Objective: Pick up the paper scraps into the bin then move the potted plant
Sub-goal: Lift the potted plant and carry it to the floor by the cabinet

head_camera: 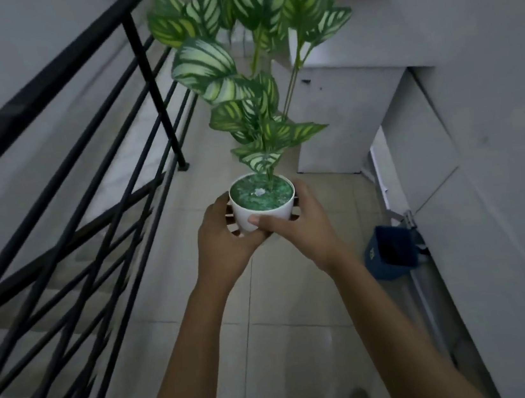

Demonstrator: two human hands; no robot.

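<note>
The potted plant (264,210) is a small white pot with green filling and tall striped green leaves rising toward the top of the view. It is held in the air above the tiled floor. My left hand (223,240) cups the pot's left side and underside. My right hand (297,219) wraps its right side, thumb across the front. A blue bin (390,257) stands on the floor at the right, against the wall. No paper scraps show in view.
A black metal stair railing (153,89) runs along the left, with stairs dropping behind it. White walls and a door frame (391,195) close the right side. The tiled corridor floor (290,315) stretches ahead between them.
</note>
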